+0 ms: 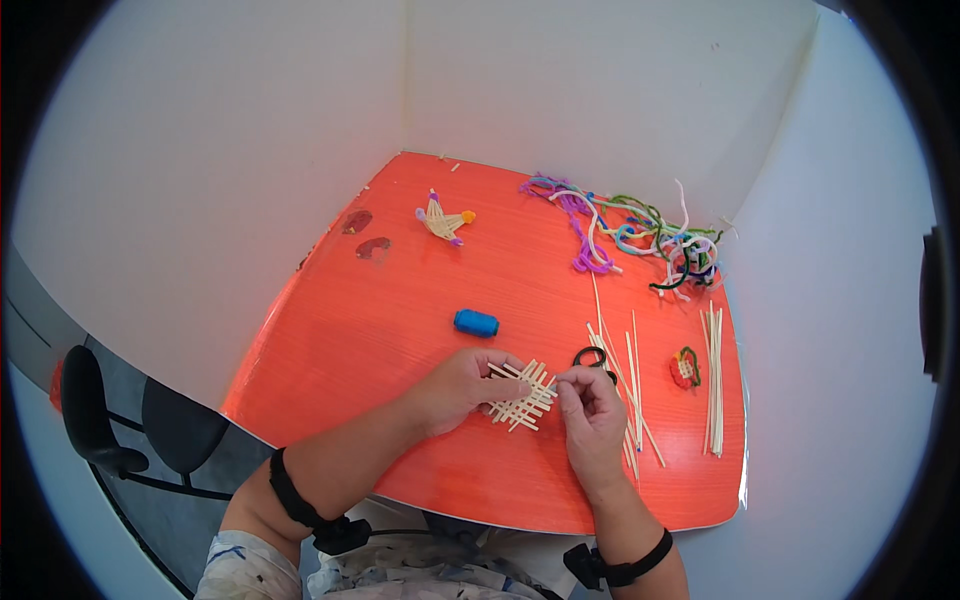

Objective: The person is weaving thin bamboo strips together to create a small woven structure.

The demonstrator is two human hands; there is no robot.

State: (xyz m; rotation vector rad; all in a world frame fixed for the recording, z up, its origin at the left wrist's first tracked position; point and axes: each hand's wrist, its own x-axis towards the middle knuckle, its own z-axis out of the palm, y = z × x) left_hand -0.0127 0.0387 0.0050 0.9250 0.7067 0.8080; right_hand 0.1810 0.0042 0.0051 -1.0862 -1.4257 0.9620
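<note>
Near the table's front, my left hand [463, 390] is closed on a small woven lattice of pale thin strips [522, 410], its thumb lying over the top. The strips cross each other and their ends stick out all round. My right hand [592, 405] pinches at the lattice's right edge; whether a thread is also between its fingertips is too small to tell. Beyond my hands lies a blue spool of thread [476, 323]. Scissors with black handles [590, 358] are partly hidden behind my right hand, among loose pale sticks [634, 380].
On the red table [330, 370], a star-shaped stick piece with coloured tips [441, 219] lies far left. Tangled coloured pipe cleaners [640, 235] fill the back right. A small red-and-green piece [685, 368] and a stick bundle [713, 385] lie right. White panels [600, 90] enclose the table; a black chair [95, 410] stands left.
</note>
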